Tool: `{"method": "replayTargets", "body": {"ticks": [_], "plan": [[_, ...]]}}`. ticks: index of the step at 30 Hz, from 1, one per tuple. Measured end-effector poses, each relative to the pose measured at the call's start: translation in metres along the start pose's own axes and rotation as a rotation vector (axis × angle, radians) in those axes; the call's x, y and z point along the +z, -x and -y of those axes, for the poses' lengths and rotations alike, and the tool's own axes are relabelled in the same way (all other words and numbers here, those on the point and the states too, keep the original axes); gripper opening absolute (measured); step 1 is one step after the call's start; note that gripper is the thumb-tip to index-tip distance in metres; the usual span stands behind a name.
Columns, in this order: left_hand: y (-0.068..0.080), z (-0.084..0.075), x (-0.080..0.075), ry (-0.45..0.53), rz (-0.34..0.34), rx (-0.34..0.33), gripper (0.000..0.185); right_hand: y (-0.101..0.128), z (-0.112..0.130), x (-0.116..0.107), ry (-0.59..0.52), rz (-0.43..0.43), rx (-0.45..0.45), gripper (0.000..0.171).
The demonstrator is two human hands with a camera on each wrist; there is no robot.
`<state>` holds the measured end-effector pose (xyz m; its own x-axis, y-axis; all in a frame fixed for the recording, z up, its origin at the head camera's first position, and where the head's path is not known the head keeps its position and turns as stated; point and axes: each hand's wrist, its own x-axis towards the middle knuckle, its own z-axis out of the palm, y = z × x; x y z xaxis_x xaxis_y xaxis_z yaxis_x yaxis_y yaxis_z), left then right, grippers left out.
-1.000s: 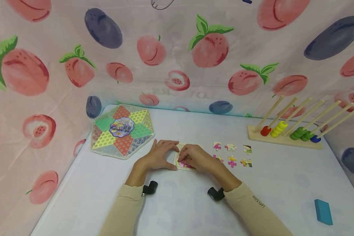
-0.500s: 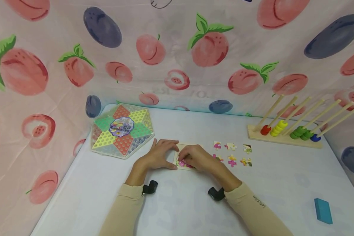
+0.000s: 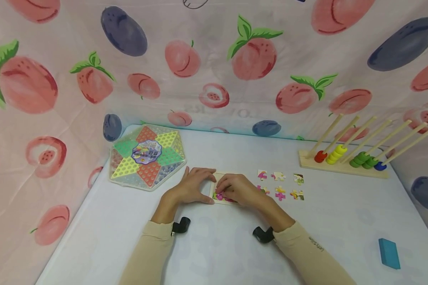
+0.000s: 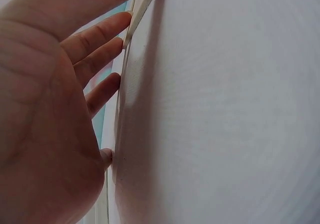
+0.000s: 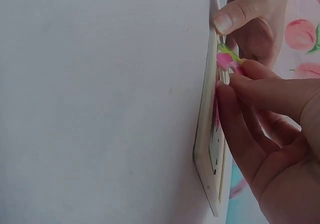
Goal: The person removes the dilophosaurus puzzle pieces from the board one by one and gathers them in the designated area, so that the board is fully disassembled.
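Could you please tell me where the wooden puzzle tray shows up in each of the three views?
Head: the wooden puzzle tray lies at table centre, between the left hand and the right hand.
Left wrist: only its thin pale edge shows at the top, by the fingertips.
Right wrist: seen edge-on, right of centre.
Shared landmark: the white table.

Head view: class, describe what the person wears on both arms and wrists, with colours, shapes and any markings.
Both arms wear long, close-fitting beige sleeves, the left sleeve plain and the right sleeve carrying a small line of dark lettering, too small to read. A small black device sits at each cuff: one at the left wrist, one at the right wrist. The hands are bare, with no gloves.
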<state>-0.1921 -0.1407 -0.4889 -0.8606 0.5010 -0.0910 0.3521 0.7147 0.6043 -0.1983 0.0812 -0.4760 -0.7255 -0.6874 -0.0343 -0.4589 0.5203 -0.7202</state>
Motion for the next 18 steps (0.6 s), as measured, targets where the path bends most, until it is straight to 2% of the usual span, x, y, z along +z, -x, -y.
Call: {"method": "replayTargets", "body": {"ticks": [11, 18], "plan": [[0.000, 0.001, 0.000, -0.010, 0.000, -0.003, 0.059, 0.009, -0.006, -0.010, -0.136, -0.006, 0.088, 0.019], [-0.001, 0.000, 0.000, -0.007, 0.006, -0.006, 0.059, 0.019, -0.006, -0.027, -0.190, -0.071, 0.113, 0.012]]}}
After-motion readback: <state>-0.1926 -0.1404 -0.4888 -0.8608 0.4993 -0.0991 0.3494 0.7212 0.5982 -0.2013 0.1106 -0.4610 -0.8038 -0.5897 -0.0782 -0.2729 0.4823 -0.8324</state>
